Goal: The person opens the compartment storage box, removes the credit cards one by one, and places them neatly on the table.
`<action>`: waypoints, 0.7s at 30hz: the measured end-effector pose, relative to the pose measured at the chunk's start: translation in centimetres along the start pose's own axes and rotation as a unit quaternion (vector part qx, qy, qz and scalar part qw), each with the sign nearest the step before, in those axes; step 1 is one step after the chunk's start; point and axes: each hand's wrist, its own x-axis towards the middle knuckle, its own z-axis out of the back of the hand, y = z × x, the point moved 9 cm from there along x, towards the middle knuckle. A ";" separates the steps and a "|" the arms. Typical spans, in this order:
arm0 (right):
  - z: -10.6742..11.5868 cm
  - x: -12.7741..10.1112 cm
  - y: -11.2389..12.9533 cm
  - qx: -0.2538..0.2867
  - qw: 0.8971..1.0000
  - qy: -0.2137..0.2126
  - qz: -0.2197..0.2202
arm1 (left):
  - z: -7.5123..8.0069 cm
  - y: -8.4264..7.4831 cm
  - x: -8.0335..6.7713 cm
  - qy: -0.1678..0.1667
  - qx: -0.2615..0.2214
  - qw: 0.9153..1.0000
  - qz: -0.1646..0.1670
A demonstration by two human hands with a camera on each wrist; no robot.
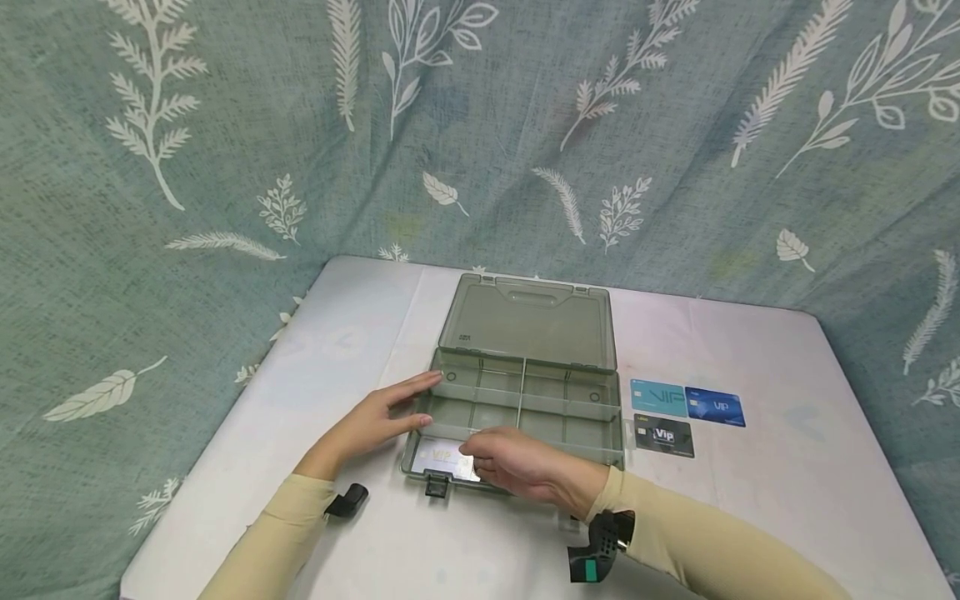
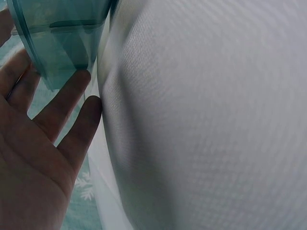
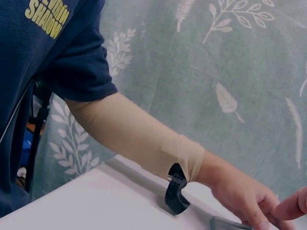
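**Smoky green plastic box, one card going in**

Translucent green-grey plastic makes up the compartment box [image 1: 517, 400], which lies open on the white table [image 1: 787, 500] with its lid [image 1: 528, 321] folded back on the far side. We take the box as our landmark.

Our left hand [image 1: 375, 421] lies flat against the box's left wall, fingers straight and spread, holding nothing; the left wrist view shows those fingers [image 2: 62, 103] touching the box corner. It seems to be steadying the box.

Our right hand [image 1: 517, 462] reaches over the box's near edge, fingers curled at the near-left compartment, where a silvery VIP card [image 1: 442, 458] lies. Whether the fingertips pinch the card's right edge or merely rest on it, we cannot tell from these views; the right wrist view shows mainly our other arm.

Just right of the box, on the table, lie three more cards: a teal card [image 1: 658, 398], a blue card [image 1: 716, 407] and a black card [image 1: 663, 436] nearer us.

We judge the step in hand to be seating the silvery card in its compartment. The next move likely calls for letting that card go flat, then taking the right hand out to the cards right of the box, while the left keeps the box from sliding.
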 end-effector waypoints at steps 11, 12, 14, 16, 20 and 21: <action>0.3 0.4 -0.2 -0.003 1.000 0.001 -0.003 | 0.0 0.3 0.1 -0.002 0.002 1.000 0.007; 0.3 0.4 -0.3 -0.007 1.000 0.003 -0.002 | 0.0 0.4 0.1 -0.002 0.002 1.000 0.007; 0.4 0.4 -0.3 -0.011 1.000 0.004 -0.002 | 0.0 0.4 0.1 -0.003 0.004 1.000 0.007; 0.5 0.4 -0.3 -0.014 1.000 0.006 -0.001 | 0.0 0.4 0.1 -0.004 0.006 1.000 0.007; 0.4 0.3 -0.2 -0.018 1.000 0.008 0.003 | 0.0 0.3 0.1 -0.005 0.009 1.000 0.004; 0.4 0.2 -0.1 -0.020 1.000 0.009 0.004 | 0.0 0.2 0.1 -0.005 0.009 1.000 0.004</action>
